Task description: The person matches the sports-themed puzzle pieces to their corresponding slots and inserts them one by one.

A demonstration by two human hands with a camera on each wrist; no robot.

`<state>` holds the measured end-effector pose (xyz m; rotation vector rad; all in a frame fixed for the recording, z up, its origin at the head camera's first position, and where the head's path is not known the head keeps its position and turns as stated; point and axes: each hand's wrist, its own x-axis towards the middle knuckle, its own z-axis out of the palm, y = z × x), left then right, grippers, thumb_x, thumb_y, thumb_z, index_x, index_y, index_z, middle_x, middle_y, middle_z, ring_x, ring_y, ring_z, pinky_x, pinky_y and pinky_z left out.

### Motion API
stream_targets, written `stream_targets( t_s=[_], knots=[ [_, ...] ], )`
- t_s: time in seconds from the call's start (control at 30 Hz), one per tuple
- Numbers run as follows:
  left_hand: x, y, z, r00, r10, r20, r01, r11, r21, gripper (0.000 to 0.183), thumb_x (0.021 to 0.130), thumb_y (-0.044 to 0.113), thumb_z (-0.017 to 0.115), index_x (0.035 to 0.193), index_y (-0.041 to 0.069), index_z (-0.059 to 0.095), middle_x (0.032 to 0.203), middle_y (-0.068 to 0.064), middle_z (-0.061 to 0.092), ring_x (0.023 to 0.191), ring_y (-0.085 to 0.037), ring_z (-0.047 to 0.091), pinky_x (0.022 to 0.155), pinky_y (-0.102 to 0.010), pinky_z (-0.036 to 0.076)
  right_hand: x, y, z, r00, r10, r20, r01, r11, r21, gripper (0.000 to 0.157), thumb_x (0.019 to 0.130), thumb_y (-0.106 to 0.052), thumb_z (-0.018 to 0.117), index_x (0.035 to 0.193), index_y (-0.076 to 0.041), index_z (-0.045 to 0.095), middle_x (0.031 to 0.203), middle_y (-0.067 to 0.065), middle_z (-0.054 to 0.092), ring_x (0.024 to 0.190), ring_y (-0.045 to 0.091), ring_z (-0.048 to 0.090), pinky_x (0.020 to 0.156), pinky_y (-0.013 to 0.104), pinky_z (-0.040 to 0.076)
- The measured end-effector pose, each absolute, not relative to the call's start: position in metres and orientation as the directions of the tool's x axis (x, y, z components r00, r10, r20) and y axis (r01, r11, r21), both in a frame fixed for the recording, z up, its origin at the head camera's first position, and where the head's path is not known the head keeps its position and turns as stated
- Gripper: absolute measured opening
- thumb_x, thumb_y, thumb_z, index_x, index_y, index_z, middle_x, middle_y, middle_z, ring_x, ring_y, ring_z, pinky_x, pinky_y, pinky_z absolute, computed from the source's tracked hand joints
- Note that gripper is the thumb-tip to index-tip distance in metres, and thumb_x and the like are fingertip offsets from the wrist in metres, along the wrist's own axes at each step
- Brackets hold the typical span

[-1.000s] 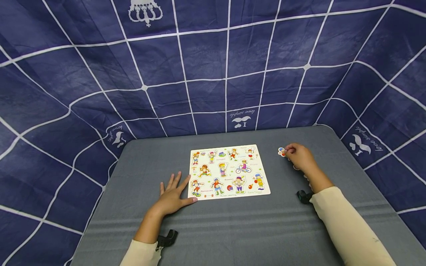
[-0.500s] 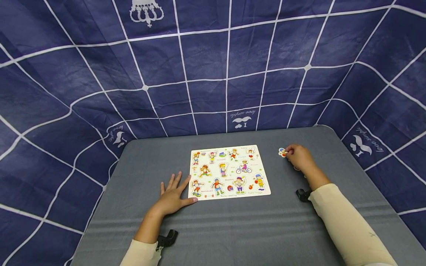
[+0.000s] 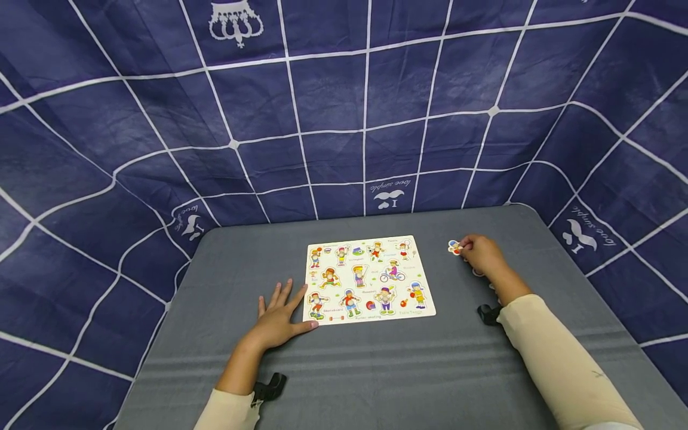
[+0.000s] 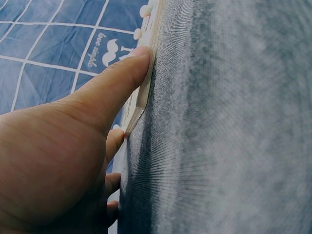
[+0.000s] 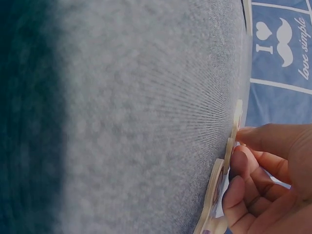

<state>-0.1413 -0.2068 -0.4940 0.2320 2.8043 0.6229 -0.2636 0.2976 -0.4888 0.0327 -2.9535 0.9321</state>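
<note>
A pale puzzle board (image 3: 371,279) with knobbed sports figures lies flat on the grey table. My left hand (image 3: 275,319) is spread at its left side, with thumb and index fingertips touching the edge. In the left wrist view, the thumb (image 4: 117,78) rests on the board's corner (image 4: 142,95). To the right of the board, my right hand (image 3: 484,254) pinches a small puzzle piece (image 3: 454,246) with a blue-capped figure, low over the cloth. Its fingers hide part of that piece. More wooden pieces (image 5: 212,192) lie beneath this hand in the right wrist view, mostly hidden from the head view.
Grey cloth (image 3: 371,370) covers the table. A blue curtain with white grid lines (image 3: 333,155) hangs behind and along both sides. Each wrist carries a black camera mount, like the one on the left (image 3: 270,387).
</note>
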Motion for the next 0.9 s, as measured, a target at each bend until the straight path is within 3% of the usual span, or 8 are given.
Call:
stream_targets(
  t_s=[0.57,0.9],
  knots=[
    [-0.1423,-0.2084,-0.4970,-0.957,0.203,-0.209,0.098,0.899,0.428,0.099,0.082,0.069,0.070,0.162,0.029,0.027,0.171,-0.014,0.007,0.158,-0.043,-0.003,0.117,-0.076,-0.007,-0.2639,0.2982,-0.4822,-1.000,-0.017,0.011,-0.020,0.819,-0.574,0.018,0.088,-0.009,0.063,0.100,0.003,0.069,0.086,0.014,0.069,0.065,0.013,0.054,0.061,0.028,0.041],
    [-0.1420,-0.2085,-0.4964,-0.956,0.209,-0.207,0.103,0.896,0.431,0.098,0.083,0.067,0.070,0.162,0.028,0.027,0.171,-0.015,0.008,0.158,-0.044,-0.003,0.116,-0.076,-0.007,-0.2596,0.2985,-0.4808,-0.998,0.007,0.058,-0.028,0.808,-0.589,0.016,0.088,-0.011,0.065,0.098,0.000,0.070,0.086,0.013,0.070,0.067,0.014,0.054,0.063,0.028,0.041]
  ],
)
